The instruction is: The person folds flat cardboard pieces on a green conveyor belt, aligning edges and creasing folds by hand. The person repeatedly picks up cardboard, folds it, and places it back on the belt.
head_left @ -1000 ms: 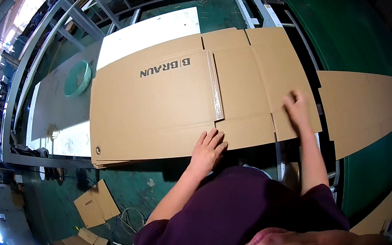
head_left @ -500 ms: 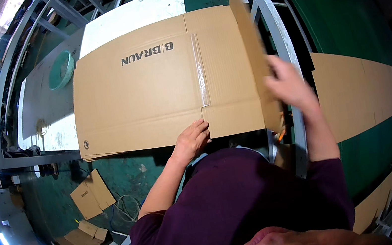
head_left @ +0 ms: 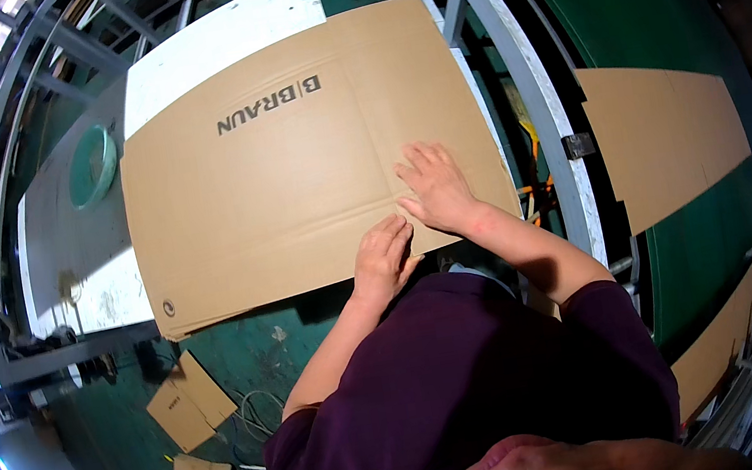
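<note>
A flattened brown cardboard carton (head_left: 292, 184) with dark print lies across the work table in front of me, other cardboard edges showing under its near left corner. My left hand (head_left: 386, 258) is at its near edge, fingers together on top and thumb low by the edge, closed on the cardboard. Just to the right, my right hand (head_left: 437, 188) rests on the carton's upper face with fingers spread, holding nothing. The fingertips of the two hands almost meet near a crease.
A green basket (head_left: 91, 166) sits on the grey-white table top (head_left: 107, 302) to the left. A metal frame rail (head_left: 539, 97) runs along the right. Beyond it, a cardboard sheet (head_left: 666, 141) lies on a green surface (head_left: 655, 32). Cardboard pieces (head_left: 190, 401) lie at lower left.
The panel standing up at the right has gone down flat, and the clear tape strip no longer shows. My right hand has moved left onto the cardboard. My left hand stays at the near edge.
</note>
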### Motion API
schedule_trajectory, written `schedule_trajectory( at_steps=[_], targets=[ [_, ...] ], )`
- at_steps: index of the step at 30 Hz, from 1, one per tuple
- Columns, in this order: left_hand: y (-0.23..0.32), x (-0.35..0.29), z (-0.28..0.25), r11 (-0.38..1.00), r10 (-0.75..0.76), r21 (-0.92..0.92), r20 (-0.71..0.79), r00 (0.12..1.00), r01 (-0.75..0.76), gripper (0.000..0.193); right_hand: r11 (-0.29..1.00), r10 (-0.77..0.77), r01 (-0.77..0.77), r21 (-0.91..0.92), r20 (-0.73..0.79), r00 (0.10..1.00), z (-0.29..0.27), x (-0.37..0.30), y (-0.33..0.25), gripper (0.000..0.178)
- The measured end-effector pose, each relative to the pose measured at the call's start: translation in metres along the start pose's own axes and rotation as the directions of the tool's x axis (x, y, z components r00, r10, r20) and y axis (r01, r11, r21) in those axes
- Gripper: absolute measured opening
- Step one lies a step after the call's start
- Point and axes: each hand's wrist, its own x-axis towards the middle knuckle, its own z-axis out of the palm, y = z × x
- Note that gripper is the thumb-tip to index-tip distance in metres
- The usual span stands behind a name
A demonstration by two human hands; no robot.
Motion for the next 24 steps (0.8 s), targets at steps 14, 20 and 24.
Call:
schedule_trajectory(
  at_steps=[14, 20, 24],
  targets=[
    [-0.154, 0.069, -0.055, 0.451, -0.64, 0.567, -0.333, 0.692, 0.69, 0.069, 0.776, -0.406, 0.433, 0.458, -0.162, 0.899, 0.035, -0.001, 0.005, 0.015],
    [-0.156, 0.072, -0.052, 0.399, -0.671, 0.591, -0.332, 0.662, 0.701, 0.072, 0.77, -0.41, 0.473, 0.428, -0.236, 0.881, 0.051, -0.007, 0.015, 0.014],
    [-0.157, 0.074, -0.054, 0.392, -0.678, 0.587, -0.336, 0.654, 0.708, 0.07, 0.676, -0.506, 0.544, 0.496, -0.224, 0.833, 0.046, 0.006, 0.031, 0.015]
  ],
)
